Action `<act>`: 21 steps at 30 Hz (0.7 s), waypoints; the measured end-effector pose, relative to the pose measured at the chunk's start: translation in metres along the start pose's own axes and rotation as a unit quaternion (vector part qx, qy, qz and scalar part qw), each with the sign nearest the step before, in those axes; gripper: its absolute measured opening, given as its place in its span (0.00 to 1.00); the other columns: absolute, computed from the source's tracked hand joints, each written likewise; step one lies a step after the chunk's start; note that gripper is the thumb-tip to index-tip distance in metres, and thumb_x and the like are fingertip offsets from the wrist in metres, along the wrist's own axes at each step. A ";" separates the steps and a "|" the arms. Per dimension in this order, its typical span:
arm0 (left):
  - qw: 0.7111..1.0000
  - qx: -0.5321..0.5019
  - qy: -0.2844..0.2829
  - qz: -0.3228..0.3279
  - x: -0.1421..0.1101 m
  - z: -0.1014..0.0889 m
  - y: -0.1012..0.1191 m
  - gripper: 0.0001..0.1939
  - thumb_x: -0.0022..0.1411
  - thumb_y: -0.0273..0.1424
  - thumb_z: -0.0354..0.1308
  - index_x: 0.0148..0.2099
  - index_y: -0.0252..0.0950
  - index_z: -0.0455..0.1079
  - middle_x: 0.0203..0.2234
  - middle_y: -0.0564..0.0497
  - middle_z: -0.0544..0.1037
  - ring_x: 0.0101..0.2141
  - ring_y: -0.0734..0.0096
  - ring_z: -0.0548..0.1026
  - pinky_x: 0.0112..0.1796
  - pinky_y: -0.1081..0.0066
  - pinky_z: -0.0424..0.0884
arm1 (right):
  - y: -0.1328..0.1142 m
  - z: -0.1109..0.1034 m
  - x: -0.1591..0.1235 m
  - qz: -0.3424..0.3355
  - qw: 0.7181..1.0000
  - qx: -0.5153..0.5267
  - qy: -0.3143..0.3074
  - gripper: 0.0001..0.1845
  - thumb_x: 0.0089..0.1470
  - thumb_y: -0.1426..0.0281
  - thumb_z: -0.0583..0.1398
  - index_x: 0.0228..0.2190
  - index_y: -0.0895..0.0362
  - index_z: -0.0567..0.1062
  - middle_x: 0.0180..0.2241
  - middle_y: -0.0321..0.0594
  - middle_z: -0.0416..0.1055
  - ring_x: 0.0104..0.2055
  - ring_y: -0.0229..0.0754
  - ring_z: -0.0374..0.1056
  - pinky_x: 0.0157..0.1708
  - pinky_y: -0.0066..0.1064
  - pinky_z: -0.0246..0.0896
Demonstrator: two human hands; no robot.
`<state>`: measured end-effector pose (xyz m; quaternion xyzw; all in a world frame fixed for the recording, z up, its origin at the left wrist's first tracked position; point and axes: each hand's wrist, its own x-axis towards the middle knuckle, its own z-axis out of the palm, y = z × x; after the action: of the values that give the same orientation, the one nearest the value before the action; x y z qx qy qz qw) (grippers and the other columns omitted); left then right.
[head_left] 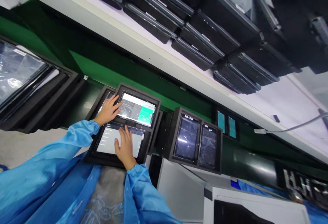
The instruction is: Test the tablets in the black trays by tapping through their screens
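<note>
Head view: tilted, looking down on a work line, with both hands just left of centre and all clock directions taken from them.

White shelf (123, 37): at 1 o'clock, running diagonally across the frame and bearing overlapping rows of black-cased tablets (197, 39).

Green bench (102, 71): just behind the hands, running parallel to the shelf.

White machine housing (251, 207): at 4 o'clock, with a dark panel.

Wrapped frames (19, 73): at 10 o'clock, a stack of black frames under clear plastic film.

Upright tablet pair (194, 142): at 3 o'clock, two dark screens side by side in one black frame, well apart from the hands.

Upper tablet (135, 109): in a black tray, lit, with a green panel on its screen, directly under the left hand (107, 110).

Lower tablet (119, 142): in a black tray, just below the upper one, showing a white menu list, under the right hand (125, 147).

Blue sleeves (64, 148): gathered at both wrists, coming in from 7 and 6 o'clock.

Grip: both hands open, fingers spread, lying on the screens, pinching nothing.
</note>
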<state>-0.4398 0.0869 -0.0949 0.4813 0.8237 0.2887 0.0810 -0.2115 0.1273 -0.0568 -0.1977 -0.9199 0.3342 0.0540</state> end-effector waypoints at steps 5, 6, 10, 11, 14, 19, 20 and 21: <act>1.000 0.005 0.016 0.004 -0.002 0.004 -0.005 0.24 0.72 0.40 0.42 0.62 0.37 0.67 0.67 0.41 0.54 0.68 0.51 0.49 0.63 0.47 0.54 | 0.026 -0.019 0.022 0.106 0.989 -0.018 0.100 0.26 0.64 0.69 0.50 0.61 0.63 0.61 0.62 0.54 0.61 0.71 0.49 0.43 0.68 0.56 0.40; 1.000 0.004 0.019 0.003 -0.002 0.005 -0.006 0.24 0.72 0.40 0.43 0.62 0.37 0.68 0.67 0.41 0.54 0.68 0.51 0.49 0.63 0.48 0.55 | 0.030 -0.022 0.027 0.108 0.989 -0.021 0.097 0.25 0.64 0.69 0.50 0.61 0.62 0.61 0.62 0.53 0.62 0.71 0.49 0.43 0.68 0.56 0.39; 1.000 0.002 0.025 0.006 -0.002 0.009 -0.010 0.24 0.72 0.40 0.43 0.61 0.37 0.68 0.67 0.40 0.55 0.67 0.51 0.49 0.63 0.49 0.55 | 0.040 -0.025 0.040 0.119 0.988 -0.049 0.085 0.26 0.63 0.68 0.50 0.60 0.62 0.60 0.61 0.54 0.62 0.72 0.50 0.41 0.67 0.57 0.38; 1.000 0.002 0.027 0.008 -0.002 0.009 -0.011 0.24 0.72 0.40 0.43 0.62 0.37 0.68 0.67 0.40 0.55 0.67 0.51 0.49 0.63 0.49 0.55 | 0.040 -0.024 0.042 0.129 0.986 -0.058 0.089 0.26 0.63 0.68 0.51 0.60 0.63 0.60 0.61 0.55 0.62 0.72 0.51 0.41 0.67 0.57 0.38; 0.999 0.001 0.035 0.014 -0.002 0.011 -0.012 0.24 0.72 0.40 0.43 0.62 0.36 0.67 0.66 0.40 0.55 0.67 0.52 0.49 0.63 0.50 0.55 | 0.041 -0.023 0.043 0.148 0.983 -0.074 0.085 0.25 0.63 0.68 0.51 0.60 0.62 0.60 0.60 0.56 0.63 0.72 0.52 0.41 0.66 0.60 0.37; 0.999 0.000 0.036 0.015 -0.002 0.012 -0.013 0.24 0.71 0.39 0.44 0.62 0.37 0.68 0.66 0.40 0.55 0.67 0.51 0.49 0.64 0.51 0.54 | 0.034 -0.024 0.031 0.122 0.981 -0.056 0.137 0.21 0.63 0.68 0.50 0.56 0.60 0.65 0.56 0.54 0.67 0.69 0.53 0.49 0.66 0.60 0.38; 0.999 -0.001 0.035 0.015 -0.002 0.012 -0.014 0.24 0.71 0.39 0.44 0.61 0.37 0.68 0.66 0.40 0.55 0.67 0.51 0.49 0.64 0.51 0.53 | 0.032 -0.023 0.027 0.112 0.982 -0.051 0.143 0.20 0.63 0.69 0.50 0.54 0.60 0.66 0.55 0.53 0.68 0.68 0.53 0.50 0.65 0.60 0.39; 0.999 -0.004 0.034 0.016 -0.002 0.012 -0.014 0.24 0.71 0.39 0.44 0.61 0.37 0.68 0.66 0.40 0.55 0.67 0.51 0.49 0.64 0.50 0.53 | 0.029 -0.022 0.022 0.099 0.984 -0.046 0.141 0.19 0.63 0.69 0.51 0.53 0.60 0.68 0.53 0.52 0.69 0.67 0.53 0.52 0.65 0.59 0.40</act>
<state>-0.4438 0.0850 -0.1129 0.4838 0.8170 0.3097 0.0502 -0.2173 0.1696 -0.0592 -0.3354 -0.8933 0.2640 0.1406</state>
